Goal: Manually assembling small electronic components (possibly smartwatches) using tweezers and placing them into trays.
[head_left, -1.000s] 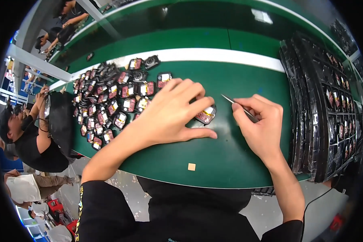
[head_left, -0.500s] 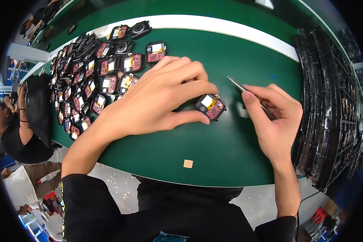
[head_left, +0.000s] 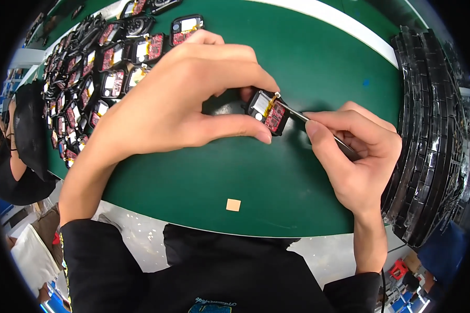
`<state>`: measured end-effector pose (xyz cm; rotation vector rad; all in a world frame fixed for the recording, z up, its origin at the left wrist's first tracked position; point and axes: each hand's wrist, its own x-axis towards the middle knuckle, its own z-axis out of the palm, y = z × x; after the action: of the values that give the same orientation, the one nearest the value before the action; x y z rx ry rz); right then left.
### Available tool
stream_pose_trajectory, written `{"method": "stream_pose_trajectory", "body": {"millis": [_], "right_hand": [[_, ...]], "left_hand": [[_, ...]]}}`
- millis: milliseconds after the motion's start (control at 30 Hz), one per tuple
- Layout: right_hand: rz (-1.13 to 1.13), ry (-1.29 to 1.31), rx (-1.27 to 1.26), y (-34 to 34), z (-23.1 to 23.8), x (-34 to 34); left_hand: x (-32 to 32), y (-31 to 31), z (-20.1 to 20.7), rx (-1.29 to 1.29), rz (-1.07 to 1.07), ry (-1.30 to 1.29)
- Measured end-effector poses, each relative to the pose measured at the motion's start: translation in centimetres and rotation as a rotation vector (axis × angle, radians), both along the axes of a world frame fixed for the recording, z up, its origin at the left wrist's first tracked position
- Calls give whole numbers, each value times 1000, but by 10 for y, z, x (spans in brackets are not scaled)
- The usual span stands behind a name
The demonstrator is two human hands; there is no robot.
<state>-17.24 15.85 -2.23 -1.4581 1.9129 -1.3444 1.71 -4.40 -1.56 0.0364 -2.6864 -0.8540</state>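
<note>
Between the thumb and fingers of my left hand (head_left: 188, 99) is an open smartwatch case (head_left: 275, 119), tilted, its inside turned up. A red circuit board, a pale block and a yellow flex strip show in it. My right hand (head_left: 357, 151) pinches thin metal tweezers (head_left: 296, 113). Their tip lies at the upper right edge of the case, beside a small white end on the yellow strip; whether it grips anything is too small to tell. Nearer me on the green table (head_left: 193, 177) lies a small beige square (head_left: 233, 205).
Many similar open watch cases (head_left: 113, 83) crowd the table's left side, some close to my left wrist. Stacked black trays (head_left: 418, 141) line the right side. A white strip (head_left: 344, 26) runs along the far edge. Another person's arm (head_left: 19, 169) shows at far left.
The tweezers have moved left and down from above the table onto the watch case's edge. The case is turned slightly in my left hand. The whole view has shifted a little.
</note>
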Motion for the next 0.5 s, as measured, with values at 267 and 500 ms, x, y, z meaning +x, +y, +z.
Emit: {"method": "stream_pose_trajectory", "body": {"millis": [267,500], "right_hand": [[44,78,91,2,8,3],[57,146,28,3,5,-1]], "left_hand": [[-2,0,-2,13,6,8],[-2,4,-2,17,46,23]]}}
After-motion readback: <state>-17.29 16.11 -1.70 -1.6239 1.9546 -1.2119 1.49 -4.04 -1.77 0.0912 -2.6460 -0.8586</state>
